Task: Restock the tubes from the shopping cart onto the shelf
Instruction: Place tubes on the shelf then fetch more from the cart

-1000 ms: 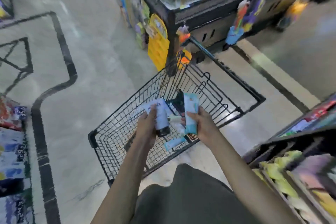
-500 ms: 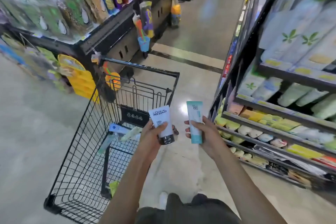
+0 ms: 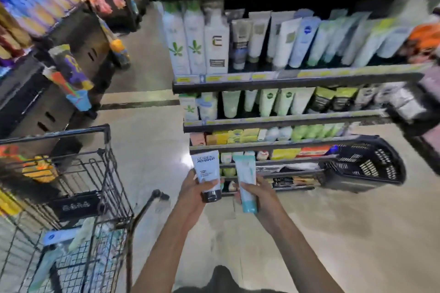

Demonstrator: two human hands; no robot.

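Observation:
My left hand (image 3: 190, 194) grips a white tube with a black cap (image 3: 206, 173), cap down. My right hand (image 3: 262, 194) grips a pale teal tube (image 3: 247, 181), also upright. Both tubes are held side by side in front of the lower rows of the shelf (image 3: 285, 79), which stands ahead and to the right, filled with tubes and bottles. The black wire shopping cart (image 3: 104, 164) is at the left, with several more tubes (image 3: 62, 236) lying in its bottom.
A black plastic basket (image 3: 366, 164) sits on the floor against the lower shelf at right. Another display rack (image 3: 59, 59) with hanging goods stands behind the cart at left. Bare aisle floor (image 3: 154, 107) runs between the two racks.
The view has swung right from the cart to face the shelf. Both hands have lifted their tubes out of the cart and now hold them before the lower shelf rows.

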